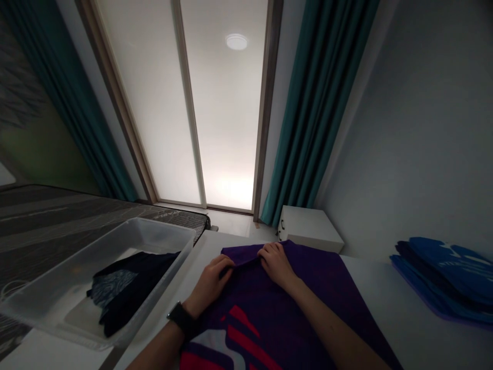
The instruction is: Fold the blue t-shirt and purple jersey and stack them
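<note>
The left hand (210,285) and right hand (275,264) pinch the top edge of a purple shirt (308,293), light, limp cloth probably easiest held along that doubled edge.

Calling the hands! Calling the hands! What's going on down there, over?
Left hand and right hand pinching top edge of purple shirt. Clear plastic bin beside it, on the left.

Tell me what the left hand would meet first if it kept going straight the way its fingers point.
Probably the right hand, resting on the folded edge of the purple printed fabric just ahead of the left hand; depth is hard to judge from this view.
</note>
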`<action>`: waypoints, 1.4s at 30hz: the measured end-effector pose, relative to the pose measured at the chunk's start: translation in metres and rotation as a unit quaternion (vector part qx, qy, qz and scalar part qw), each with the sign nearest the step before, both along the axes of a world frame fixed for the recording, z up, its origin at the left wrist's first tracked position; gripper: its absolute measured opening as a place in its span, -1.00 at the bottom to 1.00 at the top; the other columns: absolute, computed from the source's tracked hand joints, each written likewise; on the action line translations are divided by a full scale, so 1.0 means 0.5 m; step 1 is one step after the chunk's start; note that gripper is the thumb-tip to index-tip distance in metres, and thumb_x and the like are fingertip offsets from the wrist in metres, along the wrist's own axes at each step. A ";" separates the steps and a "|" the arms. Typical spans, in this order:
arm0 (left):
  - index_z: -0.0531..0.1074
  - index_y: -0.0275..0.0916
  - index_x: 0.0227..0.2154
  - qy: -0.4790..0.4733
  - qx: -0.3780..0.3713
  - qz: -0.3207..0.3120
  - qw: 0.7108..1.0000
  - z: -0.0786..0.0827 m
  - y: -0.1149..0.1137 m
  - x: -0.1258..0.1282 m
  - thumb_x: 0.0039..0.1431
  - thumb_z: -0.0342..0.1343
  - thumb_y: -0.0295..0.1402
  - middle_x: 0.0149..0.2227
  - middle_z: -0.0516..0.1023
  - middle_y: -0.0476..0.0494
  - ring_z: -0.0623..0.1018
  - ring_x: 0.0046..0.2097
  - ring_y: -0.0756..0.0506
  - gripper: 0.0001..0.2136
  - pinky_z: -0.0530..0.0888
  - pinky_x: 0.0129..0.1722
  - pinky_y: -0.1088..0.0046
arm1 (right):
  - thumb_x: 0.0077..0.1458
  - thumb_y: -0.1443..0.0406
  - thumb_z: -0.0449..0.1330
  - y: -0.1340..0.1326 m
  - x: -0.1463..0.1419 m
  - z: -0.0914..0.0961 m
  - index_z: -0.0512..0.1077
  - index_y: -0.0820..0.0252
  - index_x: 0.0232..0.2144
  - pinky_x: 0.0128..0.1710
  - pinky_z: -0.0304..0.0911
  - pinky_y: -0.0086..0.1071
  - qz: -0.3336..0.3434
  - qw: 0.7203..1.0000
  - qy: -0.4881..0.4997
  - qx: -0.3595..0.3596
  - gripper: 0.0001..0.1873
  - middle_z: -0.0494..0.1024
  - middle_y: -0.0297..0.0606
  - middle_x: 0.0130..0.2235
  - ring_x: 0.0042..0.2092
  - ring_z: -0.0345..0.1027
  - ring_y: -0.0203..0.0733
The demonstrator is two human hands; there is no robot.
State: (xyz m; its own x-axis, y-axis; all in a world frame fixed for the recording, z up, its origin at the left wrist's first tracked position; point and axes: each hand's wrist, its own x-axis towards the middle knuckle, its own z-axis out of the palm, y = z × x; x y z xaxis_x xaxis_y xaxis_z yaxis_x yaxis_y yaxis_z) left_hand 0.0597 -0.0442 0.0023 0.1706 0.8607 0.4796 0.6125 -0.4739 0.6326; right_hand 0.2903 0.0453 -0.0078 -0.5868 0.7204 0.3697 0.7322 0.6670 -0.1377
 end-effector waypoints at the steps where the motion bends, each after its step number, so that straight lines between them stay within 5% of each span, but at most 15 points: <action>1: 0.44 -0.13 -0.28 -0.002 0.008 0.005 1.000 0.002 -0.001 -0.001 0.25 0.00 -0.40 -0.23 0.52 -0.10 0.54 -0.18 -0.12 -0.87 0.47 -0.14 0.37 | 0.15 0.46 0.10 0.005 0.006 0.000 0.45 0.11 -0.24 0.08 0.03 -0.18 -0.008 1.000 -0.005 0.000 -0.80 0.48 -0.22 -0.19 -0.05 0.27 -0.10; 16: 0.39 -0.15 -0.31 -0.021 0.047 0.086 0.995 -0.016 0.015 -0.022 0.19 -0.01 -0.38 -0.25 0.53 -0.08 0.55 -0.18 -0.14 -0.91 0.47 -0.14 0.34 | 0.04 0.43 0.12 0.044 0.171 0.012 0.47 0.14 -0.21 0.11 -0.02 -0.10 -0.173 0.980 -0.087 0.035 -0.75 0.45 -0.05 -0.06 0.07 0.20 0.06; 24: 0.34 -0.15 -0.39 0.001 0.025 0.097 0.995 -0.008 0.015 -0.029 0.10 -0.02 -0.36 -0.26 0.53 -0.09 0.54 -0.18 -0.15 -0.94 0.46 -0.15 0.32 | 0.05 0.43 0.11 -0.003 0.278 0.028 0.49 0.19 -0.22 0.12 0.00 -0.08 -0.228 0.965 -0.121 0.056 -0.76 0.45 -0.01 -0.04 0.09 0.20 0.08; 30: 0.34 -0.16 -0.38 0.033 0.004 0.105 0.994 -0.014 0.021 -0.040 0.04 -0.05 -0.39 -0.30 0.51 -0.08 0.52 -0.22 -0.15 -0.90 0.44 -0.19 0.33 | 0.09 0.42 0.11 -0.072 0.317 0.036 0.46 0.18 -0.20 0.19 -0.06 -0.08 -0.205 0.966 -0.135 0.081 -0.78 0.44 -0.06 0.02 0.17 0.16 0.05; 35: 0.38 -0.16 -0.44 0.128 -0.012 0.108 0.986 -0.009 0.015 -0.049 0.00 -0.08 -0.42 -0.31 0.52 -0.10 0.48 -0.21 -0.18 -0.86 0.36 -0.18 0.27 | 0.18 0.35 0.04 -0.123 0.339 0.021 0.45 0.16 -0.24 0.11 0.07 -0.06 -0.184 0.977 -0.103 -0.027 -0.81 0.51 -0.17 -0.16 -0.04 0.34 -0.03; 42: 0.43 -0.16 -0.40 0.196 0.010 0.112 0.974 0.030 0.001 -0.014 0.21 -0.10 -0.28 -0.27 0.55 -0.11 0.47 -0.16 -0.22 -0.78 0.26 -0.15 0.21 | 0.16 0.32 0.04 -0.173 0.372 -0.005 0.32 0.14 0.13 0.15 0.12 -0.11 -0.154 0.983 0.005 -0.102 -0.53 0.43 -0.11 0.10 0.14 0.25 -0.03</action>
